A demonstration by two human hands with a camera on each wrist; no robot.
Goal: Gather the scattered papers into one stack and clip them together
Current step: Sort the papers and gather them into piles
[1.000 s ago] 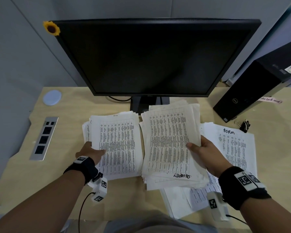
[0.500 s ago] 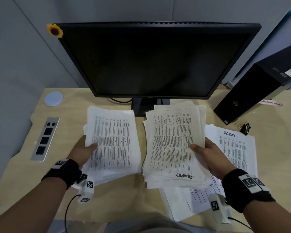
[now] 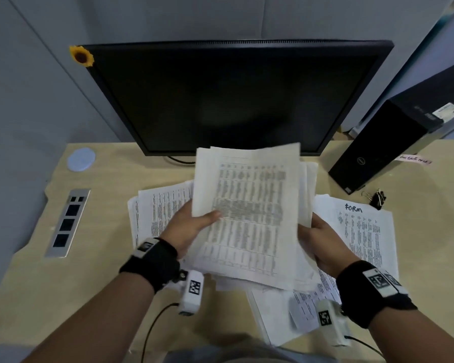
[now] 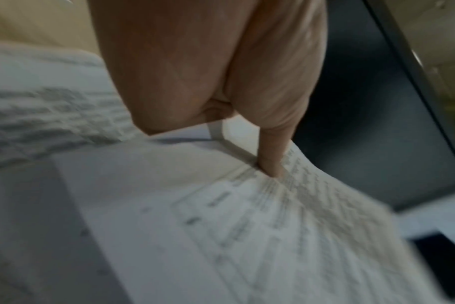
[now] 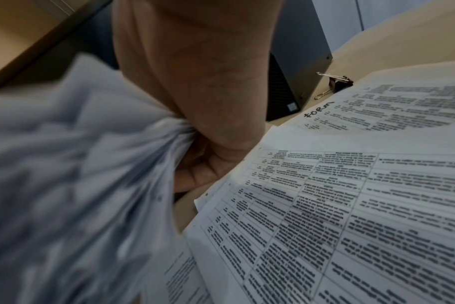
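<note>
Both hands held one thick bundle of papers raised above the desk, in front of the monitor. The left hand pinched its left edge, thumb on top; the right hand curled round its right edge. Two lots of loose sheets lay below: one at left, another marked "FORM" at right. One binder clip sat beside the computer tower.

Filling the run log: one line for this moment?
left hand: holds sheets | right hand: grips stack | binder clip: on desk, untouched
</note>
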